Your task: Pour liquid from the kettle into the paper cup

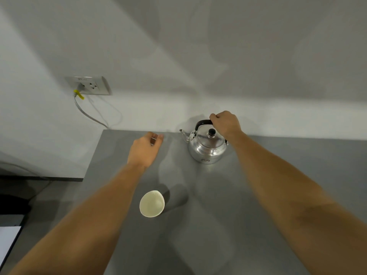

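A shiny metal kettle (207, 148) with a black knob on its lid stands on the grey table (218, 225) near the back edge, spout pointing left. My right hand (225, 123) is closed around its black arched handle from above. A white paper cup (152, 203) stands upright and looks empty, nearer to me and left of the kettle. My left hand (145, 148) hovers over the table's back left area, fingers loosely apart, holding nothing.
A wall socket (90, 85) with a grey cable and yellow tag sits on the white wall at the left. The table's left edge drops off to a dark floor. A white sheet (8, 239) lies low at the far left.
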### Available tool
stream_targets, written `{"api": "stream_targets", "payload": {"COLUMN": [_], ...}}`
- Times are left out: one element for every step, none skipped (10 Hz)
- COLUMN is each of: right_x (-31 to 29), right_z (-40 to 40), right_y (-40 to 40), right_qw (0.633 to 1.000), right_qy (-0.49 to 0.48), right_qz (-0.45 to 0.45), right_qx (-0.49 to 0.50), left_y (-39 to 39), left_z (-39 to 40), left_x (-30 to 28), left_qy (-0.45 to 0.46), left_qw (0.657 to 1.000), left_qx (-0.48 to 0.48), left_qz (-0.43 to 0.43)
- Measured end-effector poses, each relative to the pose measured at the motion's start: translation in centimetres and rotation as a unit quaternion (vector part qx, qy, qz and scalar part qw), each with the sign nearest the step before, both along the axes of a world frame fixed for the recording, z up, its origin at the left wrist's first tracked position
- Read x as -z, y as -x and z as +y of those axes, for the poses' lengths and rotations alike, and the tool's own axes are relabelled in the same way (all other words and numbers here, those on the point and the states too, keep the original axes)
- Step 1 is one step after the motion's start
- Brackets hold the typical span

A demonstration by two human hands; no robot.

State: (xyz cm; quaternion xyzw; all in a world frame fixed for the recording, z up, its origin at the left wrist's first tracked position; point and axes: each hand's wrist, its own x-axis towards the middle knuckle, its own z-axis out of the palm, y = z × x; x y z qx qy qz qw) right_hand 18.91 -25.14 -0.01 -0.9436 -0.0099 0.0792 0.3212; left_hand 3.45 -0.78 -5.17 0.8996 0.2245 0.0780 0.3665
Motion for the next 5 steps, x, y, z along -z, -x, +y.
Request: {"api": "stream_targets", "payload": {"right_x": [0.0,0.4,0.2,0.1,-1.2], "right_z": [0.1,0.1,0.2,-0.2,-0.3], "right_y": [-0.1,-0.3,-0.3,-0.5,0.3], "right_qw": [1.0,1.0,1.0,0.998,0.992], "right_qy": [-0.003,0.0,0.002,0.013,0.044], "right_qz": [-0.003,-0.004,0.001,-0.011,-0.078], "right_qx": [-0.01,-0.014,-0.025,-0.06,-0.087], "left_y": [-0.2,-0.2,-0.3,-0.1,0.1], "left_z": [0.0,0.0,-0.1,-0.2,-0.5], "left_x": [-0.4,-0.6,-1.4,-1.8,-2.9], "left_qy": [0.005,0.006,0.004,0.001,0.003], "left_qw": [1.0,1.0,1.0,1.0,1.0], "left_qx": [0.005,0.005,0.006,0.007,0.01], "left_qz": [-0.002,-0.004,-0.006,-0.008,-0.018]}}
